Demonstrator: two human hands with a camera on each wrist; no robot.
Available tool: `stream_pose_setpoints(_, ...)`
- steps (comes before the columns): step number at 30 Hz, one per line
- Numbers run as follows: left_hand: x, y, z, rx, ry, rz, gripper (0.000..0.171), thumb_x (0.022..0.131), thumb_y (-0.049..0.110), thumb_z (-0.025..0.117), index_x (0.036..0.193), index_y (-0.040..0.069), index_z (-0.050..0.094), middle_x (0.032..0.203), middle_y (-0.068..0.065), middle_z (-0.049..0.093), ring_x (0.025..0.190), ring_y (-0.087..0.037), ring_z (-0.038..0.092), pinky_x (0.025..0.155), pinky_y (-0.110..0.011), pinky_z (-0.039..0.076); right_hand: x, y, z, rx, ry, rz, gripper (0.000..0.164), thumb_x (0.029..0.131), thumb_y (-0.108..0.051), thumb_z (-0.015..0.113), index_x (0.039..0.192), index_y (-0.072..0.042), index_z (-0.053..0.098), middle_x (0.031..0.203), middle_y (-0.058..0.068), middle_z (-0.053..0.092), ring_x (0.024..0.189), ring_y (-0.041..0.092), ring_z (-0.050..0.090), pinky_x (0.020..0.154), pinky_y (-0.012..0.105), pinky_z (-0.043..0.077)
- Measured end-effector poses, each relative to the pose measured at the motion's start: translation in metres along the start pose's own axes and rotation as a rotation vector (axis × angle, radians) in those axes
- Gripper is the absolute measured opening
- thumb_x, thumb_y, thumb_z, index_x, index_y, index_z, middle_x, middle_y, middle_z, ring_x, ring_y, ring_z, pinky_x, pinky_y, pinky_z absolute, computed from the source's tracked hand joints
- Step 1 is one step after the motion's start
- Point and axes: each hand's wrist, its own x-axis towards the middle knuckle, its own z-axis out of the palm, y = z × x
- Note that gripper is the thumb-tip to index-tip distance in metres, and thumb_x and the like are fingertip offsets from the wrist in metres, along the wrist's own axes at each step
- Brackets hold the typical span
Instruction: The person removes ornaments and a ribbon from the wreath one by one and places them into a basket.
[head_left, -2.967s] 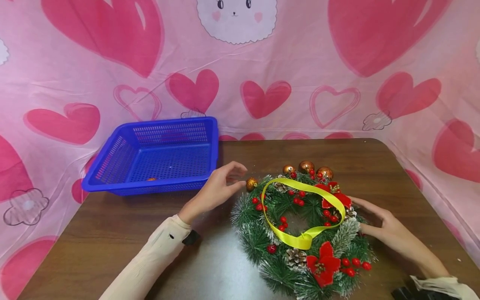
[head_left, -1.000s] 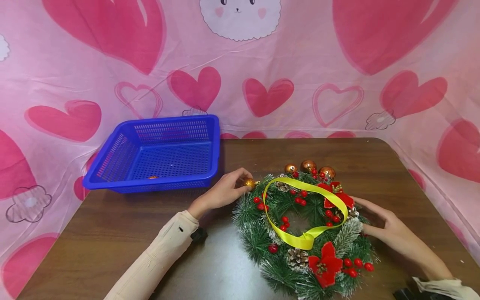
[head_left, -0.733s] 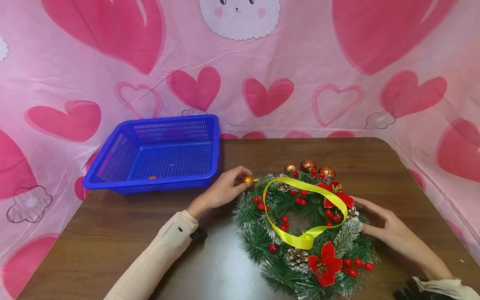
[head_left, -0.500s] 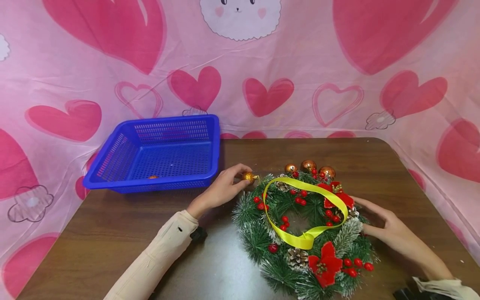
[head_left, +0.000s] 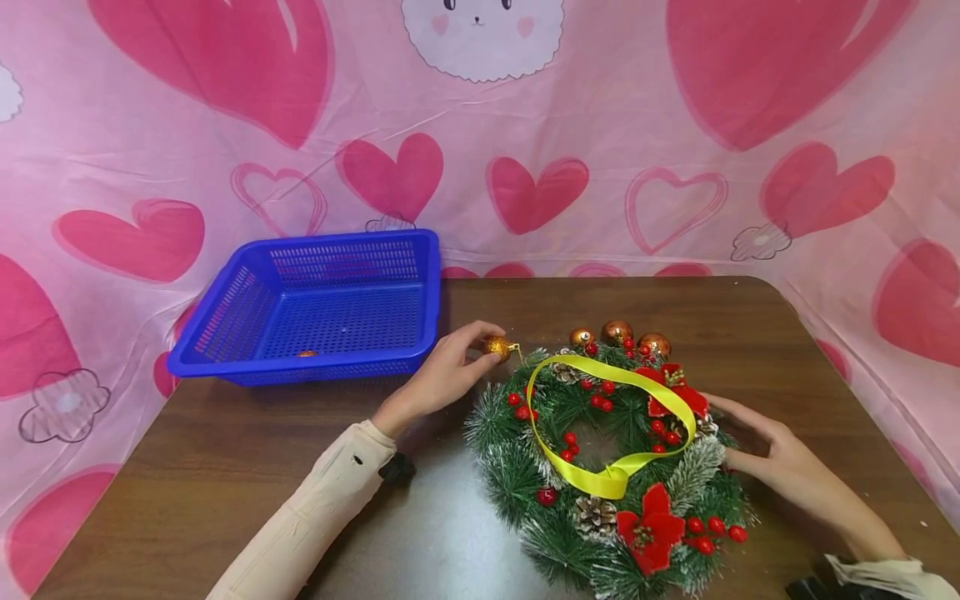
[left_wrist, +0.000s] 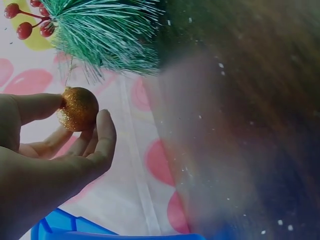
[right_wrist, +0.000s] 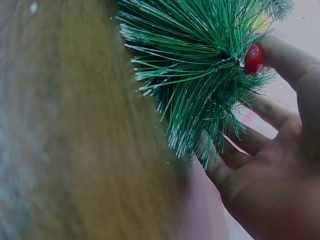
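while the blue basket (head_left: 360,362) stands at left, the left hand (head_left: 442,371) pinches a gold ball (head_left: 497,348) and a wreath (head_left: 510,467) lies against the right hand (head_left: 802,475).
an orange piece (head_left: 306,354) shows inside the basket; the ball, between thumb and fingers, is just beside the wreath's far left edge, its gold cap (head_left: 514,347) turned toward the greenery; a yellow ribbon (head_left: 581,480) loops over the wreath; at right, the right hand's fingers lie extended, some tips hidden in needles.
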Motion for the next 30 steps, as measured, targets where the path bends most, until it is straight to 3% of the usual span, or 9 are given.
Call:
stream_pose_setpoints(15,-0.002,0.013,-0.008,-0.034,0.034,0.033,0.029,0.097,0.007,0.064,0.125,0.005,0.06,0.114,-0.008,0.066,0.104,-0.021,0.064,0.086,-0.031,0.056,0.0,0.001,0.0,0.007,0.0,-0.004,0.067,0.091,0.007,0.063,0.152,-0.005,0.038,0.144,-0.023,0.047,0.126,-0.011,0.043,0.091,0.007,0.039)
stream_pose_setpoints(23,-0.003,0.024,-0.016,-0.087,0.066,0.049,0.03,0.095,0.003,0.064,0.125,0.001,0.06,0.114,-0.014,0.066,0.104,-0.027,0.065,0.088,-0.04,0.056,-0.001,0.002,0.0,0.015,-0.005,-0.017,0.067,0.091,0.008,0.062,0.152,-0.004,0.037,0.147,-0.024,0.044,0.127,-0.013,0.041,0.092,0.007,0.039)
stream_pose_setpoints(30,-0.002,0.024,-0.022,-0.066,0.087,0.074,0.029,0.095,0.006,0.066,0.124,0.005,0.061,0.113,-0.009,0.067,0.103,-0.02,0.065,0.086,-0.03,0.056,-0.001,0.002,-0.001,0.002,-0.006,-0.022,0.068,0.09,0.008,0.062,0.152,-0.004,0.037,0.147,-0.024,0.043,0.127,-0.013,0.04,0.092,0.006,0.038)
